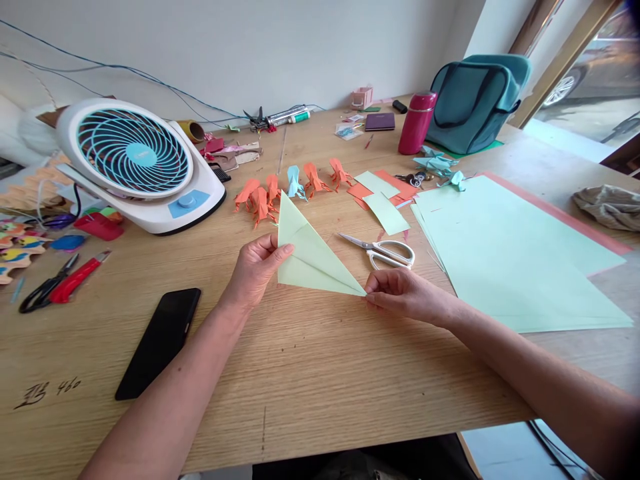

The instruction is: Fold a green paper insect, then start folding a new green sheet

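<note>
A pale green folded paper [315, 257], roughly triangular with crease lines, is held up above the wooden table between both hands. My left hand [261, 265] grips its left edge, thumb on the near face. At the pointed lower right corner, my right hand [393, 293] pinches the paper between thumb and fingers. White-handled scissors [383, 252] lie just behind my right hand. Beyond the paper stand several orange folded paper figures [315, 177] and a light blue one [296, 183].
Large pale green sheets [510, 253] lie at right, near smaller cut pieces [385, 210]. A fan [145, 160] stands at left, with a black phone [159, 343] and red-handled cutters [75, 280] nearby. A pink bottle [417, 123] and teal bag [477, 103] stand at the back right.
</note>
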A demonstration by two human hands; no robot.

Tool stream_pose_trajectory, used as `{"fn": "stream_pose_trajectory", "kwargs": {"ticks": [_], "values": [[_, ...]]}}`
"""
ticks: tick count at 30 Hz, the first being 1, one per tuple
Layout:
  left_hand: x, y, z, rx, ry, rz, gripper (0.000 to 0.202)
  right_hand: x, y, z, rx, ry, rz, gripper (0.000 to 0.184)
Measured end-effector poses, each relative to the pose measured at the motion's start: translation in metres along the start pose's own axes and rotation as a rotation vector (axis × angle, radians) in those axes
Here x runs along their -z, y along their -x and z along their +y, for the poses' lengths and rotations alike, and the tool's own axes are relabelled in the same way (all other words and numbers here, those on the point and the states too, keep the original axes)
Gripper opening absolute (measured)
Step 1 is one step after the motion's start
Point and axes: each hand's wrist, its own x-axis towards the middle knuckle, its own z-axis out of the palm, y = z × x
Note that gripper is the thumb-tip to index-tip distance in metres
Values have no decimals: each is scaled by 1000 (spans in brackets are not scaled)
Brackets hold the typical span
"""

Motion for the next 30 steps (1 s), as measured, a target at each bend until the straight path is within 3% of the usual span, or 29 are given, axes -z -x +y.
{"fn": "stream_pose_trajectory", "kwargs": {"ticks": [8,14,22,30], "values": [[3,-5,1,40,81,68,32,0,-1,-4,18,-110,3,15],[3,-5,-2,46,123,41,32,0,-2,-1,32,-120,13,19],[-1,-3,-9,81,131,10,34,1,-1,-2,11,-148,8,40],[2,-5,-10,134,82,64,49,1,2,-2,4,-103,47,42]]}}
